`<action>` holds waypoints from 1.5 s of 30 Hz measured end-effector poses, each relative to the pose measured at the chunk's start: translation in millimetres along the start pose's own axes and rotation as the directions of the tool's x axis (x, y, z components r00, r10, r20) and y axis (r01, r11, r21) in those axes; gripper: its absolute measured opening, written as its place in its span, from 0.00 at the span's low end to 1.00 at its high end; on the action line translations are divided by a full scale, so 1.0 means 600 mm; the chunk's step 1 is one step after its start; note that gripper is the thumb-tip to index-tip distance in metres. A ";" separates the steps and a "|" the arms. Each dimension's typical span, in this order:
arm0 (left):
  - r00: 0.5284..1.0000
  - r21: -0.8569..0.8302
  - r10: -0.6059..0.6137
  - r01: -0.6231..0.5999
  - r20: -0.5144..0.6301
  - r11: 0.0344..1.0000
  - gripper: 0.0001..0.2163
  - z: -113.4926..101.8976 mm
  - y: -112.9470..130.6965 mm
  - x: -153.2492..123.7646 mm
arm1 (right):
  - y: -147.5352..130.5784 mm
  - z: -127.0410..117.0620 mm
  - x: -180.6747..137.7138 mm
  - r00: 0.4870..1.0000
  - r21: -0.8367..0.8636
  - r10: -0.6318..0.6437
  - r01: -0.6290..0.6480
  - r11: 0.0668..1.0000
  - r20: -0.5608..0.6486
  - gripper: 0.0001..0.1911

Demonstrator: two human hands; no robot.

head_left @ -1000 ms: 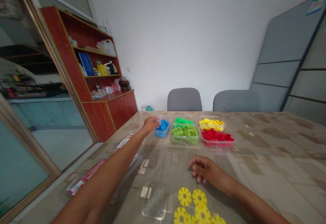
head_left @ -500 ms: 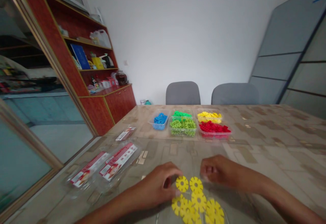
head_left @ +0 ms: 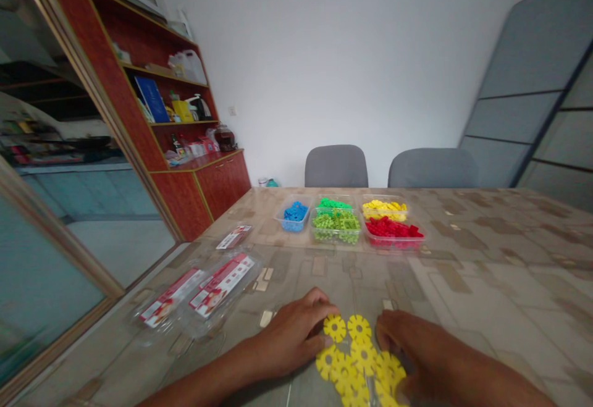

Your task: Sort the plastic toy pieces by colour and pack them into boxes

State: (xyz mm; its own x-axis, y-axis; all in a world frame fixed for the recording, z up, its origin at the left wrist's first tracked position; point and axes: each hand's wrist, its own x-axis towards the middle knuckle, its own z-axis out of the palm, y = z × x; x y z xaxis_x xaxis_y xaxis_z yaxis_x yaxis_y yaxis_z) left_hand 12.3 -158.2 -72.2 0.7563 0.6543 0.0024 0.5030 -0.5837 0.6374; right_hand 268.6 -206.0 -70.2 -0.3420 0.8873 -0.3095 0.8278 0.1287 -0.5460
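1. The flat, yellow, notched plastic discs (head_left: 356,357) lay partly overlapping on the brown patterned counter (head_left: 491,283), between both hands and well apart from the clear plastic tub of red pieces (head_left: 396,244).
2. The bare left hand (head_left: 296,336) was beside the upper-left disc, its thumb and fingers parted – no firm pinch showed.
3. The bare right hand (head_left: 424,354) bent over the cluster's right side, fingers curled; whether they gripped a disc, I could not tell.
4. Good handling probably called for light fingertip contact at the rims – hard pressure might have slid overlapping discs apart.
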 end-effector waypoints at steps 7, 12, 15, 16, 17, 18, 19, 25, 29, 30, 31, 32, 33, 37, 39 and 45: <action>0.995 -0.002 -0.068 0.068 -0.078 0.998 0.16 0.020 -0.028 0.017 | 0.017 -0.015 0.007 0.982 0.265 -0.177 0.155 0.952 0.060 0.08; 0.986 -0.088 -0.125 0.116 -0.109 0.989 0.13 0.020 -0.035 0.017 | 0.012 -0.017 -0.007 0.977 0.211 -0.156 0.122 0.970 0.149 0.13; 0.992 -0.091 -0.098 0.092 -0.073 0.992 0.16 0.014 -0.030 0.015 | -0.002 -0.009 -0.017 0.995 0.053 0.005 -0.011 0.999 0.103 0.18; 0.995 -0.076 -0.084 0.080 -0.054 0.994 0.17 0.012 -0.029 0.015 | -0.008 -0.006 -0.019 0.995 0.021 0.043 -0.045 0.999 0.086 0.19; 0.997 -0.057 -0.071 0.069 -0.037 0.996 0.18 0.011 -0.028 0.014 | -0.013 -0.004 -0.020 0.996 -0.007 0.063 -0.062 0.998 0.067 0.20; 0.998 -0.041 -0.062 0.061 -0.025 0.997 0.18 0.011 -0.028 0.013 | -0.019 -0.001 -0.020 0.996 -0.038 0.072 -0.070 0.997 0.048 0.21; 0.998 -0.033 -0.057 0.056 -0.018 0.998 0.18 0.011 -0.029 0.013 | -0.023 0.001 -0.020 0.996 -0.071 0.078 -0.075 0.995 0.033 0.21; 0.998 -0.112 -0.070 0.069 -0.006 0.991 0.13 0.004 -0.033 0.008 | -0.034 0.005 -0.014 0.997 -0.146 0.076 -0.074 0.987 0.009 0.22; 0.996 -0.080 -0.079 0.082 0.044 0.993 0.17 -0.017 -0.030 -0.002 | -0.027 0.009 -0.018 0.997 -0.102 0.081 -0.080 0.992 0.007 0.23; 0.995 -0.057 -0.085 0.088 0.047 0.995 0.17 -0.021 -0.030 -0.004 | -0.025 0.009 -0.019 0.997 -0.073 0.076 -0.075 0.995 0.019 0.22; 0.994 -0.040 -0.095 0.097 0.045 0.994 0.16 -0.024 -0.030 -0.005 | -0.023 0.010 -0.021 0.997 -0.035 0.071 -0.070 0.997 0.035 0.21; 0.993 -0.035 -0.110 0.111 0.040 0.993 0.15 -0.025 -0.030 -0.006 | -0.021 0.010 -0.022 0.996 0.004 0.068 -0.069 0.998 0.051 0.21; 0.991 -0.043 -0.129 0.131 0.038 0.990 0.15 -0.025 -0.031 -0.007 | -0.019 0.010 -0.023 0.996 0.044 0.061 -0.064 0.997 0.067 0.21; 0.980 -0.136 -0.190 0.195 0.053 0.971 0.14 -0.025 -0.033 -0.004 | -0.010 0.011 -0.010 0.998 0.144 -0.065 0.062 0.988 0.017 0.22; 0.978 -0.233 -0.196 0.208 0.075 0.950 0.08 -0.031 -0.033 -0.002 | -0.006 0.011 0.002 0.990 0.160 -0.126 0.134 0.978 -0.062 0.22; 0.946 -0.508 -0.099 0.252 0.310 0.824 0.09 -0.050 -0.025 -0.004 | 0.000 0.019 0.027 0.980 0.137 -0.162 0.177 0.975 -0.113 0.23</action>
State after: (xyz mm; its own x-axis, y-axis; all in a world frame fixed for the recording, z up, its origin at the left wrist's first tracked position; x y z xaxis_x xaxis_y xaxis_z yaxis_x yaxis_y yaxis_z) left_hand -9.6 -136.8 -58.8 0.7952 0.5274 -0.2992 0.3926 -0.0718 0.9169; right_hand 258.1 -196.8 -83.9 -0.4190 0.8991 -0.1271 0.6854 0.2214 -0.6937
